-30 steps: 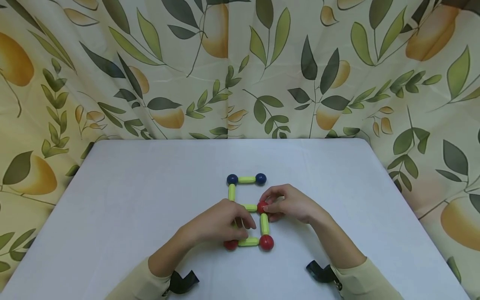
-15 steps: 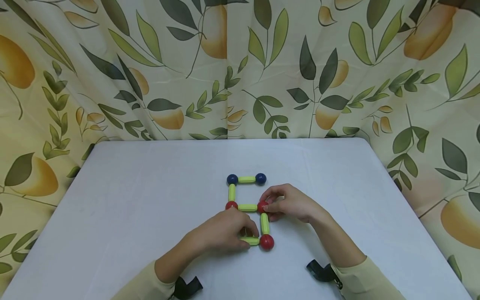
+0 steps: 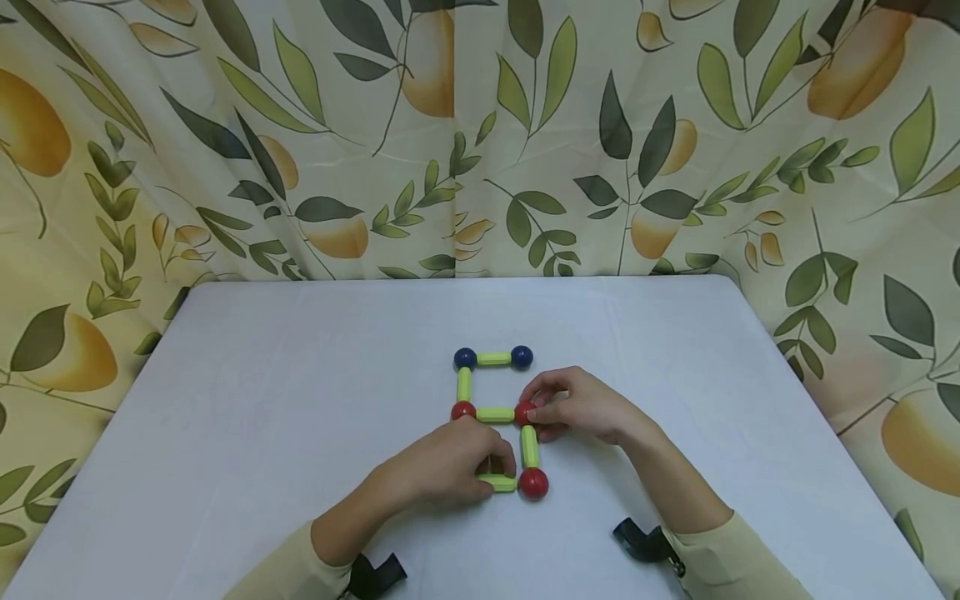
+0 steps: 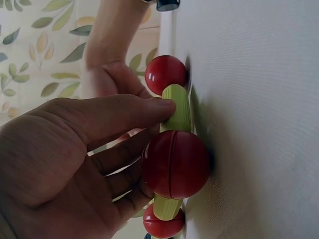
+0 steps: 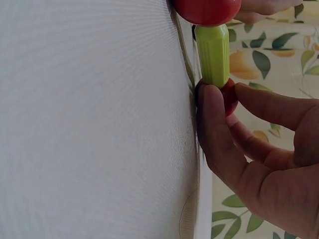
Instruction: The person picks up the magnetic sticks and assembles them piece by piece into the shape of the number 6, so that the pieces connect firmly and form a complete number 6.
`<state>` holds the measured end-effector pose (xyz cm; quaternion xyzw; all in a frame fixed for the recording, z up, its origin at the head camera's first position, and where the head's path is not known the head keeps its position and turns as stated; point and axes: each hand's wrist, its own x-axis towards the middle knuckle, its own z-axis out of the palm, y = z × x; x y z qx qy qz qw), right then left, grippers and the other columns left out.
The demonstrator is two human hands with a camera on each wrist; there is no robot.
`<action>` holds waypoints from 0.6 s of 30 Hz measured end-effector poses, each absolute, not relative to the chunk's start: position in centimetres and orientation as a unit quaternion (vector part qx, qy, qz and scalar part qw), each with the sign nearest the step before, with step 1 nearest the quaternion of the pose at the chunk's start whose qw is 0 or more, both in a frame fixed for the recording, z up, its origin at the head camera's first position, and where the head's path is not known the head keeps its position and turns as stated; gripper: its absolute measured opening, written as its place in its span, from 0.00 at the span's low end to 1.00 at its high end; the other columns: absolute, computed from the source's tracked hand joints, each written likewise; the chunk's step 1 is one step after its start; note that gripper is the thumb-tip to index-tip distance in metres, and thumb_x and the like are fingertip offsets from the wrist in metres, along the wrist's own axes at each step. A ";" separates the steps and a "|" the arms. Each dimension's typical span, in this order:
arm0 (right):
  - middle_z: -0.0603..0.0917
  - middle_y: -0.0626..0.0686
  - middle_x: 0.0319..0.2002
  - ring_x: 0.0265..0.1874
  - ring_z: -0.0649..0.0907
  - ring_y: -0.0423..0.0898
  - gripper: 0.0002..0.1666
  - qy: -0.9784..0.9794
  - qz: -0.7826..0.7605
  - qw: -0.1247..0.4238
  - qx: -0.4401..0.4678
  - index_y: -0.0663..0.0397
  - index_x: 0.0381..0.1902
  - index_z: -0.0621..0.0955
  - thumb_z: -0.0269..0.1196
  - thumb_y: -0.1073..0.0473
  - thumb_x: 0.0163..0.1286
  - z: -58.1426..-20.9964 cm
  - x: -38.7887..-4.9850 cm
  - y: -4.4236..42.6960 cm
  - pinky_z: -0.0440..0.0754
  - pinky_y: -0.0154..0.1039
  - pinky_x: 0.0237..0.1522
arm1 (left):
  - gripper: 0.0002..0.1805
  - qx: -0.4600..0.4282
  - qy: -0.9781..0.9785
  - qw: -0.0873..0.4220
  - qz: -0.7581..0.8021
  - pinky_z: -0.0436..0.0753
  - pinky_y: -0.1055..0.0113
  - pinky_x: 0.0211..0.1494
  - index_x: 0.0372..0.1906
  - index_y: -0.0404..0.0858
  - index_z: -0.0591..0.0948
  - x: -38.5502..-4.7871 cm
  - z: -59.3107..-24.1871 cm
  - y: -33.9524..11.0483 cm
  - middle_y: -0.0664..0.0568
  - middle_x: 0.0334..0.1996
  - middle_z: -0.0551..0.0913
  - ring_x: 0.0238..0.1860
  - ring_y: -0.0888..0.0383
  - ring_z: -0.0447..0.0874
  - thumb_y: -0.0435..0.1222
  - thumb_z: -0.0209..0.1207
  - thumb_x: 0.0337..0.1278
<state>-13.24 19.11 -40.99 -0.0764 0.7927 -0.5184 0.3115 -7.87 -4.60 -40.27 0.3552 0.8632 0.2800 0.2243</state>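
Note:
Yellow-green sticks and balls lie joined flat on the white table. My left hand pinches the front stick; its thumb lies on the stick's near side. The front-left red ball, hidden in the head view, sits against the fingers in the left wrist view. Thumb and fingertips of my right hand grip the middle-right red ball. From that ball a side stick runs to the front-right red ball. A cross stick links it to another red ball.
Two dark blue balls, one left and one right, joined by a stick, form the far end. The white table reaches to a leaf-patterned curtain. A black camera mount hangs at the right wrist.
My left hand has moved slightly forward and right, from above the front-left corner down to the front stick. The middle-left red ball has come into view. My right hand keeps its hold.

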 end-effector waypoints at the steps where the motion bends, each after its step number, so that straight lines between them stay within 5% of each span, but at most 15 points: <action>1: 0.82 0.60 0.41 0.32 0.88 0.50 0.15 0.793 -0.518 0.312 -0.077 0.65 0.52 0.84 0.68 0.66 0.69 -41.0 -13.2 19.1 0.91 0.44 0.41 | 0.12 0.355 0.863 0.225 0.282 0.79 0.76 0.40 0.41 0.48 0.90 -7.9 -40.2 -4.6 0.66 0.29 0.83 0.32 0.66 0.79 0.29 0.73 0.54; 18: 0.81 0.61 0.40 0.31 0.89 0.51 0.14 0.788 -0.532 0.303 -0.068 0.66 0.52 0.83 0.67 0.68 0.69 -41.1 -13.0 18.9 0.91 0.45 0.40 | 0.13 0.346 0.859 0.227 0.300 0.80 0.77 0.40 0.43 0.48 0.90 -8.0 -40.2 -4.6 0.66 0.30 0.85 0.32 0.65 0.80 0.30 0.74 0.54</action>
